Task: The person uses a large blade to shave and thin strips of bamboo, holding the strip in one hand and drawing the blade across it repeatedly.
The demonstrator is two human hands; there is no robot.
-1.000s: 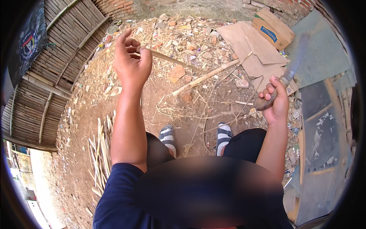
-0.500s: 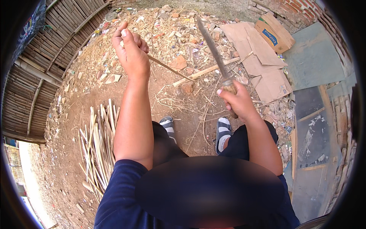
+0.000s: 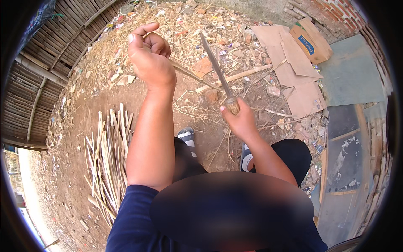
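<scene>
My left hand (image 3: 153, 63) is raised ahead of me, its fingers curled round a thin bamboo strip (image 3: 191, 75). The strip slants down to the right from the fist, and the end inside the palm is hidden. In my right hand (image 3: 242, 122) is a long knife (image 3: 216, 63), gripped by its pale wooden handle. Its dark, narrow blade points up and to the left, beyond the strip's free end; whether the two touch I cannot tell. Left of my left forearm, a pile of split bamboo strips (image 3: 107, 155) lies on the ground.
Rubble and dry shavings (image 3: 184, 38) litter the ground ahead. A longer bamboo slat (image 3: 243, 77) lies across them. Flattened cardboard (image 3: 304, 94), a carton (image 3: 321, 44) and grey sheets (image 3: 348, 71) are at the right. A bamboo wall (image 3: 37, 96) stands left.
My right hand has moved left with the knife, bringing the blade nearer the bamboo strip. My left hand has shifted slightly right and down, still holding the strip.
</scene>
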